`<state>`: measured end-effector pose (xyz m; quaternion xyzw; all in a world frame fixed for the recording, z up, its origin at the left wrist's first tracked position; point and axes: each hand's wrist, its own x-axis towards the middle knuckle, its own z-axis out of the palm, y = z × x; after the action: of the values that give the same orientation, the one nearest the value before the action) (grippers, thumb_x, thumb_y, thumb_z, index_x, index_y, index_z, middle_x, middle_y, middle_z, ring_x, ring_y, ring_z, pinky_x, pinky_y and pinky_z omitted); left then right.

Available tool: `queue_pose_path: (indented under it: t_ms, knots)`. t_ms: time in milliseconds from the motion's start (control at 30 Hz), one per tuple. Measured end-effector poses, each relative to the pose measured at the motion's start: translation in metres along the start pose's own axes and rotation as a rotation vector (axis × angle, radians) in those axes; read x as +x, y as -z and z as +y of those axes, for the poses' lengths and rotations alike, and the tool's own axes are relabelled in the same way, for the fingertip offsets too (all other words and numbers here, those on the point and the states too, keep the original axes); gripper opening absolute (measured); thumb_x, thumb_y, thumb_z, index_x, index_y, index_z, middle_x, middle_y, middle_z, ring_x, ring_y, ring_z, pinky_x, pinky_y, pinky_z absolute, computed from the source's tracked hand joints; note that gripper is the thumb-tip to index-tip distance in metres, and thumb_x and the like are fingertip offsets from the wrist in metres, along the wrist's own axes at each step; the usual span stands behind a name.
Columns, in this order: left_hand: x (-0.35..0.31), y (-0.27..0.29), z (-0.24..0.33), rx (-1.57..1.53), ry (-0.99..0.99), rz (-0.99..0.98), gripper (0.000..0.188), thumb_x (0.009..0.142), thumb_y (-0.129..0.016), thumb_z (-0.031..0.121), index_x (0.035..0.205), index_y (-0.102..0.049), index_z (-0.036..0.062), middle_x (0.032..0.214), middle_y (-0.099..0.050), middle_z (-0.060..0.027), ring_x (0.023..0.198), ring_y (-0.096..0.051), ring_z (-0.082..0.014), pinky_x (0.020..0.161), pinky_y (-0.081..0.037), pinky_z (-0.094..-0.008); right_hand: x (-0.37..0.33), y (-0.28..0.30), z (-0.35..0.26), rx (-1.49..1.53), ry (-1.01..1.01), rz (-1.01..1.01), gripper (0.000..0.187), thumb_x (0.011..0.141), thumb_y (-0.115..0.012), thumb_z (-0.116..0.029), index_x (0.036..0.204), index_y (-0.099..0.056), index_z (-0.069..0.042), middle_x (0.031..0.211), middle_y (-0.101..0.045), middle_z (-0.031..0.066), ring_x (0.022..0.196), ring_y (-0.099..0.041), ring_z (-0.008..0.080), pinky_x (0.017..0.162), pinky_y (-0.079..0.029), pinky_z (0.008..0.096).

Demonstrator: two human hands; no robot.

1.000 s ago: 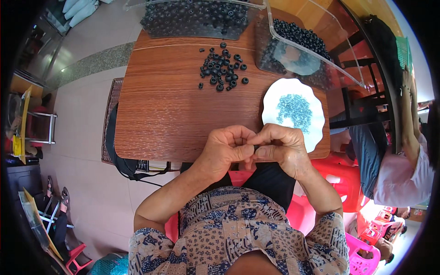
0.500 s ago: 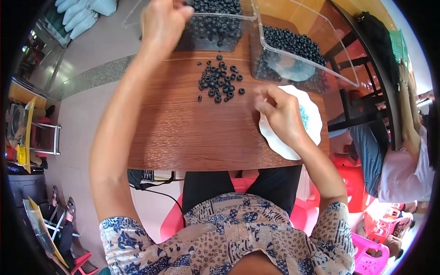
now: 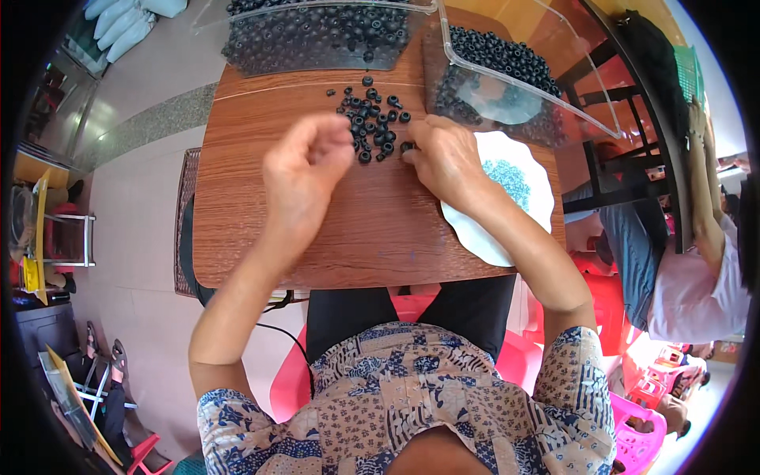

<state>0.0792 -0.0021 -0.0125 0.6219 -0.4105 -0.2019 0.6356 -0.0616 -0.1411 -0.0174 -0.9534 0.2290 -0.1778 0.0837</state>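
A loose pile of small black ring-shaped pieces (image 3: 368, 119) lies on the brown wooden table (image 3: 245, 198). At the right edge of this pile, the thumb and fingers of my right hand (image 3: 453, 162) pinch one black ring-shaped piece (image 3: 407, 147). My left hand (image 3: 307, 170) hovers just left of the pile, its fingers loosely curled and apart from the thumb, with nothing visible in them. Partly under my right wrist is a white scalloped plate (image 3: 538, 170) holding a patch of tiny blue-green bits (image 3: 507, 180), too small to name.
Two clear plastic bins stand at the far side, the left bin (image 3: 317, 39) and the right bin (image 3: 514, 99), both holding many black pieces. A white round shape shows inside the right one. Another person (image 3: 704, 269) is at the right. Pink and red plastic stools surround the table.
My left hand has come back from over the left bin to beside the pile. My right hand has moved left to the pile's edge and closed on a piece. The view has shifted slightly.
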Motion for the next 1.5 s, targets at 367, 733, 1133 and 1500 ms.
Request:
queue_pose_path:
  t_ms: [367, 733, 1133, 1500]
  knots:
    - [-0.04, -0.022, 0.0, -0.456, 0.479, -0.197, 0.02, 0.08, -0.068, 0.009, 0.096, -0.064, -0.0036, 0.08, -0.065, -0.0044, 0.069, -0.055, -0.0081, 0.059, -0.042, -0.0202, -0.042, 0.032, -0.041, 0.239, 0.181, 0.126, 0.022, 0.066, -0.067, 0.003, 0.086, -0.06, 0.001, 0.076, -0.055, 0.0132, 0.069, -0.056, 0.0305, 0.057, -0.045, 0.0364]
    - [-0.054, -0.021, -0.005, -0.921, 0.605, -0.283, 0.018, 0.086, -0.061, 0.007, 0.101, -0.06, -0.0025, 0.085, -0.062, -0.005, 0.074, -0.056, -0.0104, 0.066, -0.043, -0.0222, -0.058, 0.034, -0.05, 0.462, 0.148, 0.248, 0.023, 0.066, -0.069, 0.005, 0.088, -0.064, 0.001, 0.076, -0.06, 0.0096, 0.066, -0.056, 0.0215, 0.056, -0.044, 0.0298]
    - [-0.059, -0.021, -0.015, -0.98, 0.616, -0.263, 0.016, 0.087, -0.059, 0.004, 0.101, -0.06, -0.0024, 0.085, -0.062, -0.0061, 0.07, -0.054, -0.0119, 0.063, -0.044, -0.024, -0.056, 0.027, -0.057, 0.334, 0.204, 0.239, 0.029, 0.061, -0.069, 0.008, 0.088, -0.066, 0.0, 0.07, -0.058, 0.0091, 0.065, -0.056, 0.0218, 0.052, -0.043, 0.0303]
    - [-0.058, 0.007, -0.022, -0.943, 0.589, -0.254, 0.014, 0.087, -0.059, 0.004, 0.099, -0.058, -0.0034, 0.084, -0.062, -0.0101, 0.068, -0.055, -0.0131, 0.062, -0.045, -0.0246, -0.007, 0.008, -0.045, 0.445, 0.093, 0.113, 0.014, 0.073, -0.065, 0.0, 0.087, -0.066, -0.001, 0.072, -0.058, 0.0106, 0.067, -0.057, 0.0252, 0.059, -0.045, 0.0334]
